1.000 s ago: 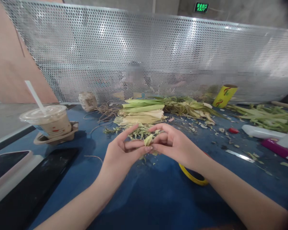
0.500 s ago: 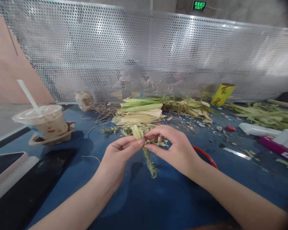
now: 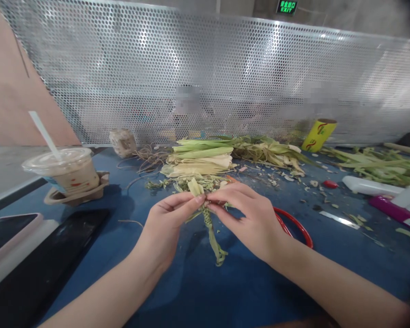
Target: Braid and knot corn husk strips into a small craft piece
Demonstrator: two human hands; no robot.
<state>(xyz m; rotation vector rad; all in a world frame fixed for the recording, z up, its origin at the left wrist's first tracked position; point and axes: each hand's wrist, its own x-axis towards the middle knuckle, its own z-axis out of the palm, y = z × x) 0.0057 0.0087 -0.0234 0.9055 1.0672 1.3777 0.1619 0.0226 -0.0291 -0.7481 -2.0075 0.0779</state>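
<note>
My left hand (image 3: 167,221) pinches the top of a pale green corn husk braid (image 3: 209,228) between thumb and fingers. A folded husk end (image 3: 195,186) sticks up above that thumb. Against it, my right hand (image 3: 254,216) has its thumb and fingertips closed on the same braid. The knotted tail hangs down below the fingers and ends in a frayed tuft. The exact spot gripped is covered by the fingertips. Just beyond the hands lies a layered stack of corn husks (image 3: 200,159). A red loop (image 3: 302,228) shows partly behind my right wrist.
On the left are an iced drink cup (image 3: 77,175) in a cardboard holder (image 3: 102,182), a phone (image 3: 13,232) and a black slab (image 3: 54,264). Twine (image 3: 150,157) lies behind. At right are a blade (image 3: 340,219), a purple-and-white tool (image 3: 389,205) and more husks (image 3: 379,164).
My right hand's fingers have drawn closer together at the braid. The loose curly strands near them have dropped from view, and the tail hangs slightly lower. More of the red loop shows.
</note>
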